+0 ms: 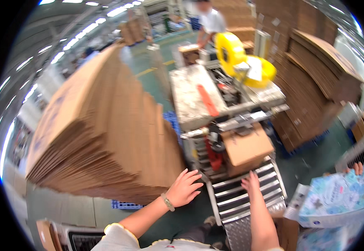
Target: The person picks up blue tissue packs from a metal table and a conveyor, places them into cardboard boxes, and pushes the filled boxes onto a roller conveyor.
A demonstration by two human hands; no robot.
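Left hand (184,189) hangs splayed near cardboard stack (119,134); right hand (251,183) half-curled beside carton (249,146).

Silver metal roller conveyor (228,193), near centre. Brown cardboard box (251,147) at its far end, by a grey-white metal machine (194,94) bearing two bright yellow rolls (232,52). Right hand (251,182) just near side of box, contact unclear. Left hand (184,189), fingers spread, near tall stack of flat brown cardboard (125,134), left.

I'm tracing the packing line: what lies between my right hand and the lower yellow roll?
In the head view, the box comes after your right hand, then the machine's metal bar, before the lower yellow roll.
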